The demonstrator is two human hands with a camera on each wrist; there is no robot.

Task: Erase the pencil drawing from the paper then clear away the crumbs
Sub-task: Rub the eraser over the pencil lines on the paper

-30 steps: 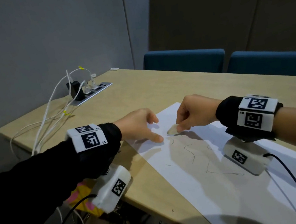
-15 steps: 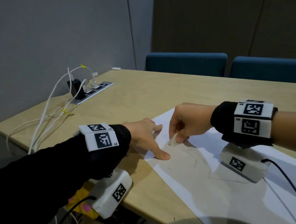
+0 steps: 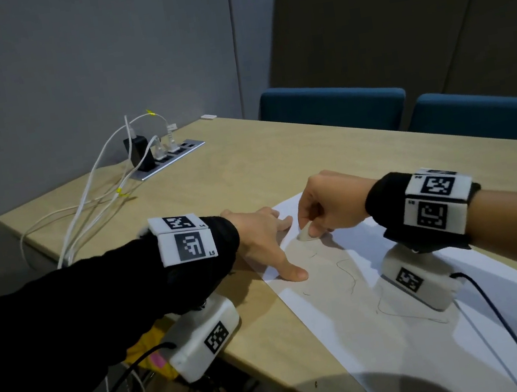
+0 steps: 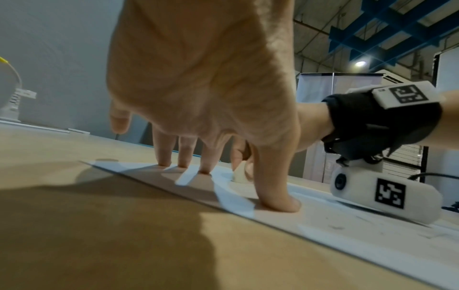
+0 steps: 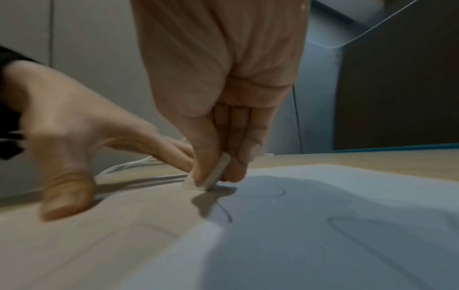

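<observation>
A white sheet of paper [image 3: 387,327] lies on the wooden table [image 3: 246,170], with thin pencil lines [image 3: 351,277] across its middle. My right hand [image 3: 326,209] pinches a small white eraser [image 3: 305,235] between thumb and fingers, its lower edge on the paper near the far left corner. In the right wrist view the eraser [image 5: 216,174] touches the sheet beside a pencil curve [image 5: 224,212]. My left hand [image 3: 263,238] is spread flat, with fingertips and thumb [image 3: 293,272] pressing the paper's left edge. The left wrist view shows the paper [image 4: 323,231], those fingertips [image 4: 183,162] on it and the eraser [image 4: 239,175] behind them.
A power strip [image 3: 170,157] with a black charger and white cables [image 3: 85,215] sits at the table's far left. Two blue chairs [image 3: 334,107] stand behind the far edge. The near table edge runs just left of the paper. A yellow object [image 3: 146,350] lies below the table.
My right hand has shifted the eraser a little across the paper's top left area. My left thumb has slid nearer along the paper's edge. The view has also shifted.
</observation>
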